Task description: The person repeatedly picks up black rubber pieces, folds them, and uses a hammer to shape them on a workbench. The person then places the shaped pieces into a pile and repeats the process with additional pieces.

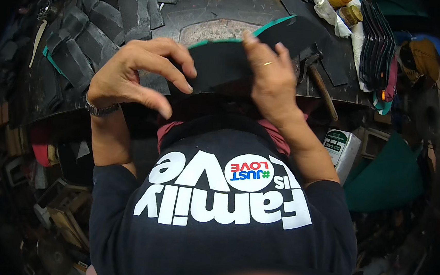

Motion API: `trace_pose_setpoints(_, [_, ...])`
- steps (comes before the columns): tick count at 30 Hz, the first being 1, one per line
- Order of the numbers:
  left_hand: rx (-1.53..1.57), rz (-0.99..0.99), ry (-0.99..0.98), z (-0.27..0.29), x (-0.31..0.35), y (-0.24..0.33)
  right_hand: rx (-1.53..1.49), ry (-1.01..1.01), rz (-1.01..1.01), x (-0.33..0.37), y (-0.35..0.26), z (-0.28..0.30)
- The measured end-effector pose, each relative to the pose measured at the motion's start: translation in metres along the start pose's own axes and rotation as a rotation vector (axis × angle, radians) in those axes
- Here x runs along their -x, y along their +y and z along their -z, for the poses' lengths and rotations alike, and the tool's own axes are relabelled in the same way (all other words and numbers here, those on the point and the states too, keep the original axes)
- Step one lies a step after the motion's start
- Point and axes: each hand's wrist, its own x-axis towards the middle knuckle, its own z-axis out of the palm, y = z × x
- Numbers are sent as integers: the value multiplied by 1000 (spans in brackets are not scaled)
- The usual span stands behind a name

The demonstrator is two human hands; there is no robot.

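Observation:
A long, curved black sheet piece (217,67) with a green edge lies across the near part of the dark worktop, its far right end widening. My right hand (273,82), with a ring on one finger, grips it around the middle; motion blurs some of its fingers. At the piece's left end, my left hand (142,69) hovers with thumb and fingers spread, holding nothing. Its fingertips come close to the black surface; whether they touch it I cannot tell. A pale, rough slab (215,29) shows behind the piece.
Black cut pieces (102,30) pile up on the left of the worktop. A hammer (322,88) rests at the right front edge, its handle overhanging. Beyond it stand a row of dark sheets (374,51) and yellow tins (350,14). Green material (385,176) hangs below right.

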Motion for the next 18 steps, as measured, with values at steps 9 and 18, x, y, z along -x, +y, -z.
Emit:
trace_pose_setpoints(9, [-569,483,323,-88,-48,-52,-303,-101,-107,24,-8,8])
trace_pose_setpoints(18, [-423,598,407,-103,-54,-72,537,-89,-638,101,85,63])
